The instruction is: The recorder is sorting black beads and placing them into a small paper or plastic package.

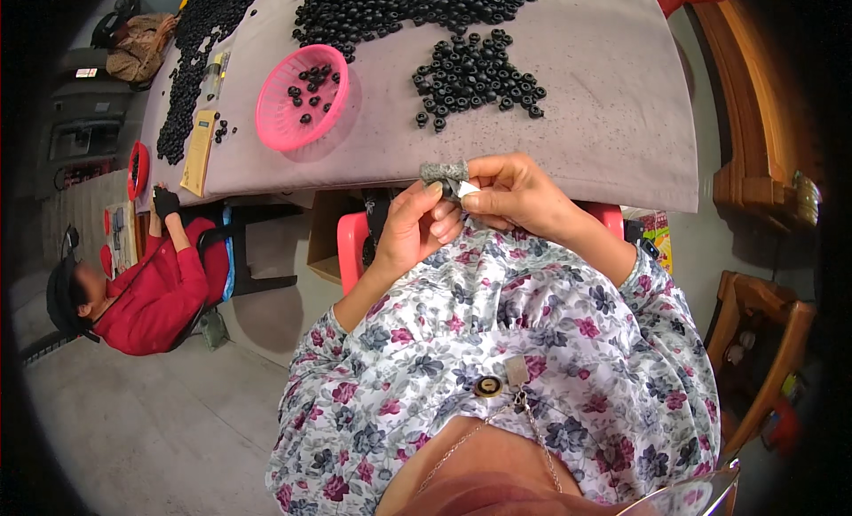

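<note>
Since it's tiny, left hand point(410, 225) and right hand point(519, 198) both have a fingertip grip on the gray cloth point(443, 172), probably for control.

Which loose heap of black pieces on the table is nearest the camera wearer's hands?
The small heap right of the larger pink basket; the large heap lies beyond it, the long heap farther left.

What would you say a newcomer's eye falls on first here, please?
Probably the bright pink basket, left of centre on the cloth-covered table, with some round black pieces inside. Then the large black pile at the far side and a smaller cluster nearer the person. At the table's near edge, the left hand and right hand meet at a small grey textured piece, with a small white piece between them.
</note>
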Demonstrator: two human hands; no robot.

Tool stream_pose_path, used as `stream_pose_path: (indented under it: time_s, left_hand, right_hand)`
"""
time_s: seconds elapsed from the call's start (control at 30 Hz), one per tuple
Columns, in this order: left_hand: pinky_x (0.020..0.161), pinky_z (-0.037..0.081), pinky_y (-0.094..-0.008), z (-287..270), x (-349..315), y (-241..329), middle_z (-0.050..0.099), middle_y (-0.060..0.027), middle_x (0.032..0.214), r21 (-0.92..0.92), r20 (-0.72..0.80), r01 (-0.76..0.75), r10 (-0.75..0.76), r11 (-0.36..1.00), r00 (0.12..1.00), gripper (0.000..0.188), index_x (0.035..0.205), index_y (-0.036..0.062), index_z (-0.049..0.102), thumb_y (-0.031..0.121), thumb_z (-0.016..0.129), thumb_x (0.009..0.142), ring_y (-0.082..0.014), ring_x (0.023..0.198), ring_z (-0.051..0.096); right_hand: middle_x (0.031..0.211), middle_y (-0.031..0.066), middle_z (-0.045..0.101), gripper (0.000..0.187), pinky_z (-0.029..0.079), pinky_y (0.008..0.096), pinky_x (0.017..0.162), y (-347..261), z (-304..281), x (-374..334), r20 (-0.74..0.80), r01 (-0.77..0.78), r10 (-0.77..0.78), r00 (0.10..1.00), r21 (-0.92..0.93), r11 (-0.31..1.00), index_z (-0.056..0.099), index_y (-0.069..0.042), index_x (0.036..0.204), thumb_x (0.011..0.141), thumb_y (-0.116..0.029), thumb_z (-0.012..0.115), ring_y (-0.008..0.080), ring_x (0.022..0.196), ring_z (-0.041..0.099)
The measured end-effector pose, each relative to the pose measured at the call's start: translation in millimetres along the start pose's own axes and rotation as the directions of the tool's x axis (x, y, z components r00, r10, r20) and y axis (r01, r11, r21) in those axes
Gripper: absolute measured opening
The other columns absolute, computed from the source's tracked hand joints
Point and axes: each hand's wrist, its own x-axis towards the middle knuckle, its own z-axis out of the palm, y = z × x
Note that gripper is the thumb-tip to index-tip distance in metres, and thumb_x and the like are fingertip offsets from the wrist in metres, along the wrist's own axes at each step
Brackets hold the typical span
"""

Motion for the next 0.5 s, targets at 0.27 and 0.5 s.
stream_pose_path:
  time_s: [0.27, 0.5]
  left_hand:
    - [0.053, 0.040, -0.0247, 6.7, -2.1, -3.1, 0.045, 0.0015, 0.071, -0.041, -0.017, -0.025, 0.024, 0.999, 1.000, 0.018, 0.092, 0.0058, 0.052, 0.023, 0.054, 0.096, -0.0088, 0.058, 0.046]
    - [0.053, 0.040, -0.0245, 6.9, 0.2, -5.2, 0.044, 0.0020, 0.070, -0.055, 0.024, -0.014, 0.015, 0.998, 1.000, 0.022, 0.098, 0.0025, 0.054, 0.024, 0.055, 0.095, -0.0086, 0.057, 0.046]
  right_hand:
    - [0.101, 0.0125, 0.066, 0.036, 0.053, 0.0308, 0.088, -17.5, 19.4, -12.9, 0.060, 0.054, -0.052, 0.997, -0.027, 0.998, 0.051, 0.008, 0.125, 0.091, -0.001, 0.059, 0.0218, 0.098, 0.066]
    - [0.097, 0.0112, 0.066, 0.032, 0.053, 0.0285, 0.084, -17.1, 18.0, -14.0, 0.052, 0.027, -0.027, 0.998, 0.006, 1.000, 0.052, 0.007, 0.121, 0.092, -0.003, 0.060, 0.0208, 0.097, 0.067]
